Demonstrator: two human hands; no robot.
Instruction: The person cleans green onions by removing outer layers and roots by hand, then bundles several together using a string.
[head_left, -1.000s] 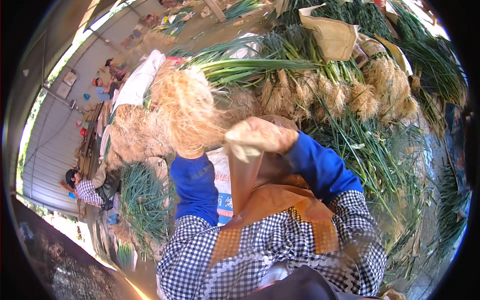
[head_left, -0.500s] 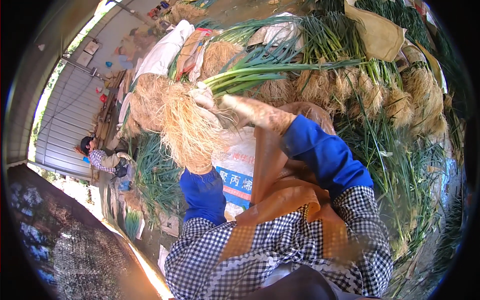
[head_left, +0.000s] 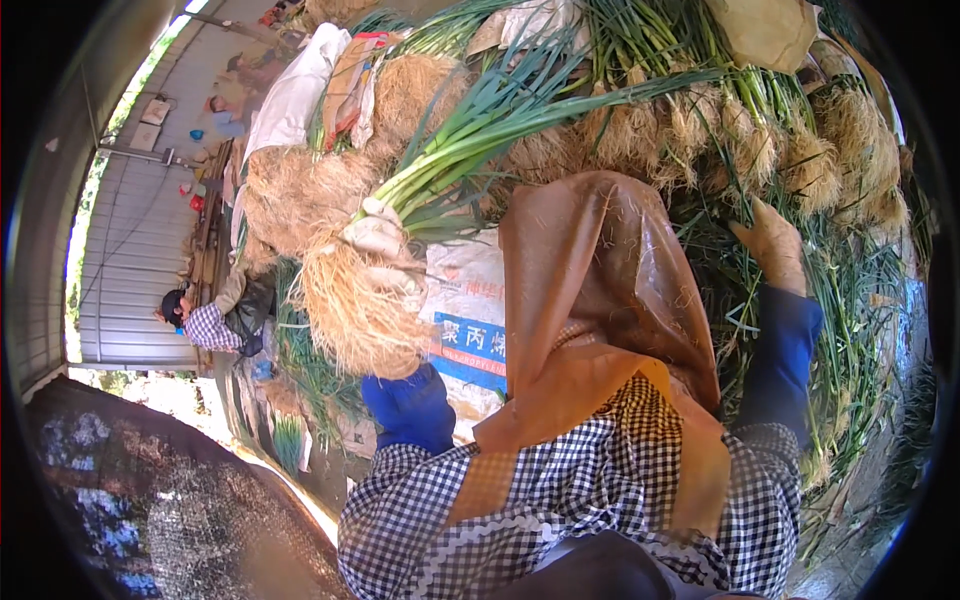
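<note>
A bunch of green onions (head_left: 430,180) lies tilted across my left forearm side, its white stems and long pale roots toward me and its leaves fanning up to the right. My left hand (head_left: 398,364) is under the hanging roots, which hide its fingers; the bunch seems to rest in its grip. Far to the right, my right hand (head_left: 776,248) reaches into loose green leaves (head_left: 735,290), thumb and forefinger apart. Whether its fingertips touch a leaf I cannot make out. A brown apron (head_left: 610,260) covers my lap.
More rooted bunches (head_left: 690,130) line the far side, partly under sacking (head_left: 770,30). A printed white and blue sack (head_left: 470,300) lies beside my lap. Root bundles (head_left: 290,195) wrapped in white cloth stand at the left. Beyond them a person (head_left: 215,320) sits by a metal wall.
My right hand has left the onion bunch and swung right to the loose leaves. The bunch, with my left hand, has shifted slightly left and nearer, its leaves now spread wider.
</note>
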